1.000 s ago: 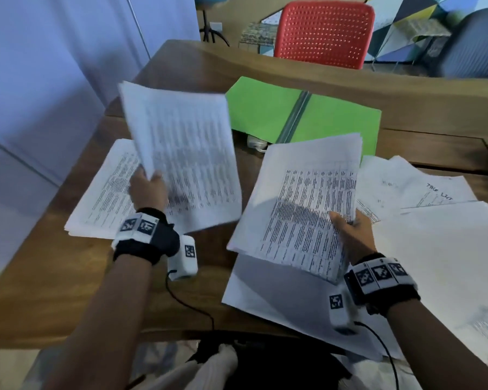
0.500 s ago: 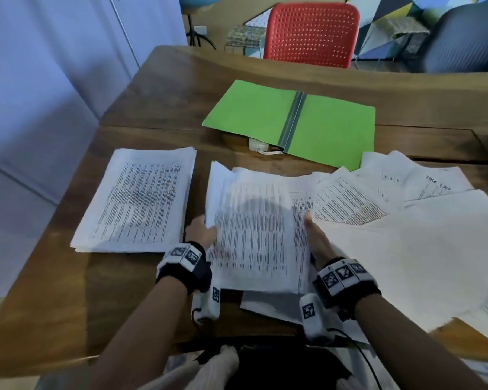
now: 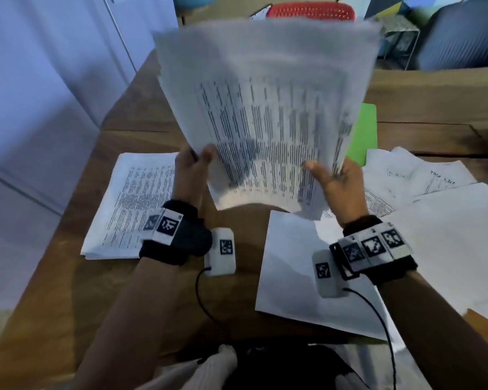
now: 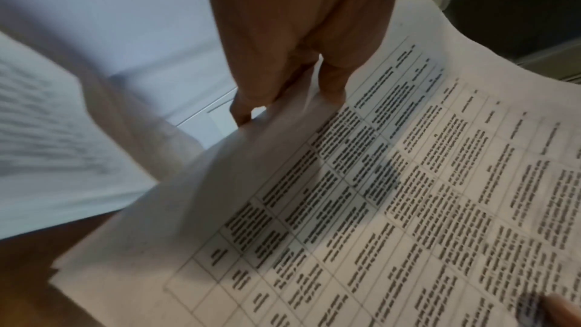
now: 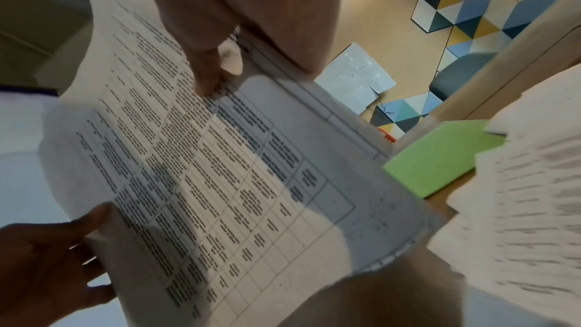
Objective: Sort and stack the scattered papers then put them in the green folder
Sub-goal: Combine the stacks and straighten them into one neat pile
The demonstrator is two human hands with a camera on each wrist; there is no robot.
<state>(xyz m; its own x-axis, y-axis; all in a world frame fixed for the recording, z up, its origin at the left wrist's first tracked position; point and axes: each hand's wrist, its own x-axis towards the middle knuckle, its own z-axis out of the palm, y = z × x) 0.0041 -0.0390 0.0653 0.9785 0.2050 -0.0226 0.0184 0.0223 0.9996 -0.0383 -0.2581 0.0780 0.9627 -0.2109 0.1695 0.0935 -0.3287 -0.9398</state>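
A sheaf of printed papers [image 3: 265, 108] is held upright above the table, blurred at its top. My left hand [image 3: 193, 164] pinches its lower left edge, thumb in front; my right hand [image 3: 333, 178] grips its lower right edge. The left wrist view shows the left hand [image 4: 295, 59] on the same sheaf of papers [image 4: 408, 195]; the right wrist view shows the right hand's thumb [image 5: 207, 76] on the sheaf [image 5: 220, 170]. A neat stack of papers [image 3: 130, 204] lies flat at the left. Only a strip of the green folder [image 3: 364, 130] shows behind the sheaf, and a corner of the green folder [image 5: 440, 156].
Scattered sheets [image 3: 423, 181] cover the right side of the wooden table [image 3: 68, 291], and blank white sheets [image 3: 299, 277] lie near its front edge. A red chair [image 3: 310, 11] and a grey seat [image 3: 462, 35] stand beyond the far edge. A wall is close on the left.
The sheaf lay flat on the table between both hands half a second ago. Both hands have lifted it upright, and it now hides most of the green folder.
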